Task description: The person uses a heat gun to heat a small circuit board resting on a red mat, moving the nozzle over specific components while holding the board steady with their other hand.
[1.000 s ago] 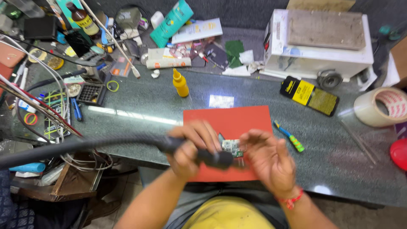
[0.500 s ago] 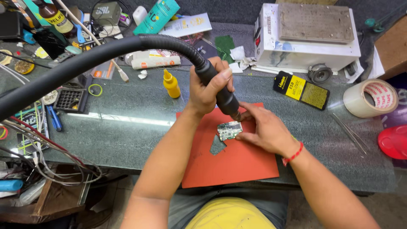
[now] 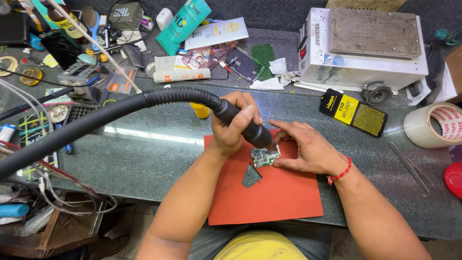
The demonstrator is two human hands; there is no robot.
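Note:
My left hand [image 3: 232, 126] grips a black hot-air handpiece [image 3: 243, 124] with a thick ribbed hose [image 3: 110, 113] running off to the left. Its nozzle points down at a small green circuit board [image 3: 265, 156]. The board lies on an orange-red mat [image 3: 269, 192] on the grey stone worktop. My right hand [image 3: 304, 147] rests on the mat with its fingers pressing the board's right edge and top. A red thread bracelet [image 3: 340, 174] circles my right wrist.
A white box-shaped machine [image 3: 365, 45] stands at the back right, a black and yellow pack [image 3: 352, 112] in front of it. A tape roll [image 3: 433, 124] sits at the right edge. A yellow bottle [image 3: 201, 110] stands behind the hose. Tools, wires and packets crowd the back left.
The handpiece has swung up from low near my body to above the board, nozzle down. My right hand has settled on the board, and the view has shifted closer.

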